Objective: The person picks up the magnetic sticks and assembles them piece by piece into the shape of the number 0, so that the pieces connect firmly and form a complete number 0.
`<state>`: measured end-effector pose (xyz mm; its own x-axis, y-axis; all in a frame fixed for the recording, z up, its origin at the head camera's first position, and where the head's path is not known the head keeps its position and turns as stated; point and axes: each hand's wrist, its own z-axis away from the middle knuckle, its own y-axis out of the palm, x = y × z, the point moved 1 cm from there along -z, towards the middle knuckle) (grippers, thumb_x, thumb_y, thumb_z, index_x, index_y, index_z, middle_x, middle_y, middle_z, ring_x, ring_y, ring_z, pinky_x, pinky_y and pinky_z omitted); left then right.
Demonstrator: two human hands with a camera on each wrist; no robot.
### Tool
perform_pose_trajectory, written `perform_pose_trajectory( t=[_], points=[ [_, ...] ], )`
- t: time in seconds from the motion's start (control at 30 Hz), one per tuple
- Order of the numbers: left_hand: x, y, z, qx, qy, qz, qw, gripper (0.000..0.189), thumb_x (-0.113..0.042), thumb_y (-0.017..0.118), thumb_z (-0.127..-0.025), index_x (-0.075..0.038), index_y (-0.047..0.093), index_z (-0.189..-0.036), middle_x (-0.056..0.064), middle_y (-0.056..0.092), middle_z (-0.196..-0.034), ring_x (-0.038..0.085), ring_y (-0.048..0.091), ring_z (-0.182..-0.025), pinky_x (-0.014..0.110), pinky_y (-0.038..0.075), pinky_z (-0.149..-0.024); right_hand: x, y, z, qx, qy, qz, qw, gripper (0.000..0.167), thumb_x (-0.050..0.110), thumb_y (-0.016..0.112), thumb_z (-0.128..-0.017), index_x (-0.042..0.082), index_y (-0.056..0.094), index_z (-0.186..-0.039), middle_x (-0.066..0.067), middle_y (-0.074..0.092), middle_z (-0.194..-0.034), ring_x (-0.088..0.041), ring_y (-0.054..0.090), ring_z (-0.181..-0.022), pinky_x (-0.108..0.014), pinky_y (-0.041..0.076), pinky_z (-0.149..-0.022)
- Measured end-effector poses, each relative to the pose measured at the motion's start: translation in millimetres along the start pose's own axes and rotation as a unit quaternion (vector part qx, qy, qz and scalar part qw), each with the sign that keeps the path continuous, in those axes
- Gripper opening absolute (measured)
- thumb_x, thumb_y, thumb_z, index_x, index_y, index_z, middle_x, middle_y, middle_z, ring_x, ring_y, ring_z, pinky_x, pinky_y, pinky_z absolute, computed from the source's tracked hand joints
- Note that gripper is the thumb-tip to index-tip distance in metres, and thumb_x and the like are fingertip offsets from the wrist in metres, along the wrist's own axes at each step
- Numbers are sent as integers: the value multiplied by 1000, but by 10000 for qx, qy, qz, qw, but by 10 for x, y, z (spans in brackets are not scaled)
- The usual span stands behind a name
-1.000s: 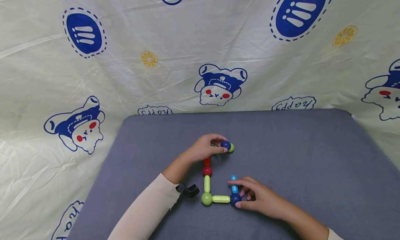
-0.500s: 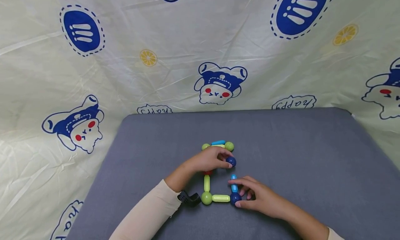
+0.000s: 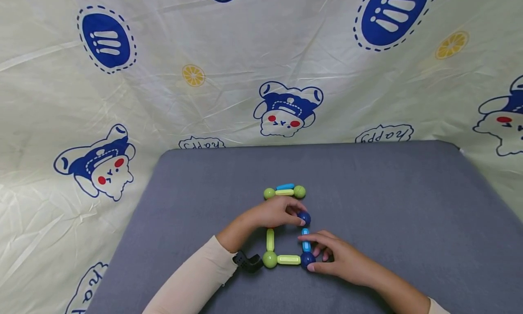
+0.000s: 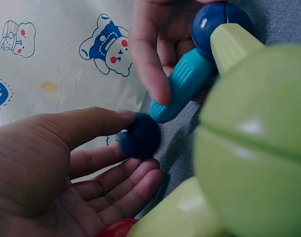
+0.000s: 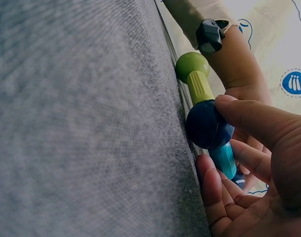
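Note:
My left hand [image 3: 278, 213] pinches a dark blue ball [image 4: 140, 136] between thumb and fingers, at the far tip of a light blue rod [image 3: 306, 247]. Whether ball and rod touch, I cannot tell. With its thumb on another dark blue ball [image 5: 208, 124] and a finger along that rod, my right hand [image 3: 341, 259] holds the near right corner. From this corner a yellow-green rod [image 3: 288, 259] runs left to a green ball [image 3: 270, 259]. Another yellow-green rod [image 3: 270, 239] leads away from it towards a red piece [image 4: 118, 228], mostly hidden by my left hand.
Beyond my left hand, a yellow-green rod [image 3: 284, 192] lies between two green balls, the left [image 3: 269, 193] and the right [image 3: 299, 191]. A loose-looking blue rod [image 3: 285, 186] lies just behind it. The grey table [image 3: 388, 191] meets a printed cloth [image 3: 229, 110] at the back.
My left hand has brought the dark blue ball from beside the far right green ball towards me, to the light blue rod's tip. The far rods came into view. My right hand stayed put.

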<state>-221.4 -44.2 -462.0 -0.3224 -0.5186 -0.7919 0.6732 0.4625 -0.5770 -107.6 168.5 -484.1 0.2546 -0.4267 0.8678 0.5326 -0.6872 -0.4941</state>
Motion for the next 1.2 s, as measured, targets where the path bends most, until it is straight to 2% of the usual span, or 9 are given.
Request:
perform_pose_trajectory(
  t=[0.27, 0.77, 1.2],
  points=[
    [12, 17, 4, 56, 147, 56, 9999, 26, -26, 71, -96, -16, 73, -120, -3, 72, -114, -1, 64, -95, 18, 52, -83, -2, 5, -8, -76, -121, 30, 9999, 58, 38, 76, -91, 20, 56, -142, -4, 54, -115, -9, 59, -94, -22, 51, -77],
    [0, 19, 6, 52, 99, 125, 9999, 24, -25, 71, -96, -16, 74, -118, -3, 71, -111, -1, 63, -92, 18, 51, -81, 9, 8, 1, -129, -165, 17, 9998, 56, 37, 75, -91, 18, 57, -142, -4, 53, -115, -10, 59, -94, -22, 52, -78],
    [-15, 42, 16, -10, 2, -230, 9997, 25, -26, 70, -96, -15, 73, -119, -3, 70, -112, 0, 63, -92, 17, 51, -79, 9, 11, -6, -139, -97, 72, 9998, 56, 38, 75, -92, 18, 59, -141, -4, 53, -111, -10, 58, -92, -21, 51, -77]
  ],
)
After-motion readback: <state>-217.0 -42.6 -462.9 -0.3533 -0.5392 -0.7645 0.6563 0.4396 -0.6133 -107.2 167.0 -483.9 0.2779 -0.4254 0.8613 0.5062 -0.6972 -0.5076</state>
